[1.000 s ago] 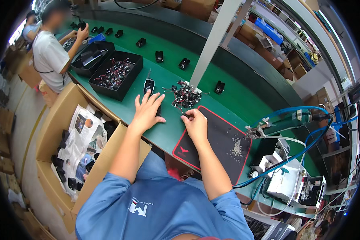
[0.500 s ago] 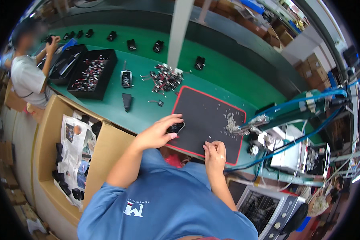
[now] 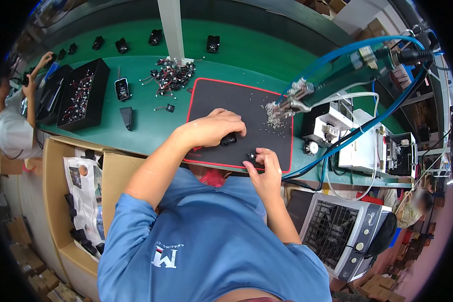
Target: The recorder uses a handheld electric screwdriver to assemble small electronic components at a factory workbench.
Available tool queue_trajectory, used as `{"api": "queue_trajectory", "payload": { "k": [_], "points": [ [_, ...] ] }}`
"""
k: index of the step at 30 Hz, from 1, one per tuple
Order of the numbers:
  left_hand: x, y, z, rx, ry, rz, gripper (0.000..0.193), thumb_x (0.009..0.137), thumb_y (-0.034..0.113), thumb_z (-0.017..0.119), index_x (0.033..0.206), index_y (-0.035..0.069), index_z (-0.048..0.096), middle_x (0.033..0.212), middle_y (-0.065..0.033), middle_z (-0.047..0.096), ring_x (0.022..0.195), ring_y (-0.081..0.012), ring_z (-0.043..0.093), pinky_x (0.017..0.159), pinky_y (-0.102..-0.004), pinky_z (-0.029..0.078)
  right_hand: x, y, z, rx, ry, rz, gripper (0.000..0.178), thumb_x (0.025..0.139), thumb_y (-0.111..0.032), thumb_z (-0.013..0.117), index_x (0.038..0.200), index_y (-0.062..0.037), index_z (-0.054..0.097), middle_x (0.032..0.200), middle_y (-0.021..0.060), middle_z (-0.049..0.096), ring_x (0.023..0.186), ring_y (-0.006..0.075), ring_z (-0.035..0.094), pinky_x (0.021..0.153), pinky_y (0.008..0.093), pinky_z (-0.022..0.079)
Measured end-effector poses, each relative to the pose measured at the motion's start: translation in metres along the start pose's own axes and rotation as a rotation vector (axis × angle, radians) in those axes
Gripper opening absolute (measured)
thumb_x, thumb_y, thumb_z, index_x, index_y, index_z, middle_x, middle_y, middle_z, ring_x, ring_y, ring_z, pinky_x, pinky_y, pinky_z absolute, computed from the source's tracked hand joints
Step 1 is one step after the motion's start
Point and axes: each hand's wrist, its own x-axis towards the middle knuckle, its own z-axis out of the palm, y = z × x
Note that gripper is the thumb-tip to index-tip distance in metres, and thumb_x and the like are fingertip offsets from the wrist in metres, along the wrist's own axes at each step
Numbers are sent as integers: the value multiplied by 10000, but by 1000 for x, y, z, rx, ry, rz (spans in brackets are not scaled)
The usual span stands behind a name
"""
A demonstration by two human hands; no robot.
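Hands [image 3: 219, 127] over mat [image 3: 256, 121], carton [image 3: 120, 173] beside bench [image 3: 153, 126].

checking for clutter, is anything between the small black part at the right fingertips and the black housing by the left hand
Nothing visible: only bare mat separates the small black part from the black housing; the metal pieces lie farther away.

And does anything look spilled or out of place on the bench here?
Mildly: small silvery pieces lie in a loose heap on the red-edged mat, strays scattered around it, with no tray holding them; perhaps deliberate.
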Motion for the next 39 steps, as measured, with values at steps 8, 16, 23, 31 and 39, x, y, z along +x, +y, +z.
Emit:
{"api": "queue_trajectory", "payload": {
  "k": [8,16,23,31,39],
  "points": [
    [-44,41,48,1,713,-211,885,728,267,903,1508,127,508,1493,-145,469,1386,-352,447,1139,-493,321,11,-12,-10,-42,-101,83,430,794,-119,877,1158,7,685,1119,157,666,983,290,696,798,377,581],
    [-16,20,78,6,695,-278,1006,653,357,954,1479,71,457,1408,-137,525,1334,-336,499,1104,-496,337,6,4,-7,-86,-54,90,247,784,-95,859,971,20,745,1060,141,701,931,318,695,791,407,581],
    [-20,16,70,-36,671,-93,862,694,287,934,1419,59,527,1401,-129,565,1300,-321,542,1042,-432,390,12,1,-15,-165,-75,-126,191,807,-38,829,981,-6,759,1011,129,732,887,308,720,783,394,590],
    [-20,19,71,-45,653,-17,862,652,229,932,1413,81,557,1353,-111,582,1257,-284,569,992,-432,382,36,-33,16,-131,-3,-259,173,792,1,813,942,-34,734,1007,94,735,885,284,691,763,380,576],
    [-22,19,71,-51,670,-20,863,623,248,946,1386,91,576,1338,-100,590,1222,-277,587,965,-436,388,36,-36,21,-188,-32,-273,189,769,-1,813,927,-45,719,1005,80,686,880,279,627,758,386,536]
  ]
}}
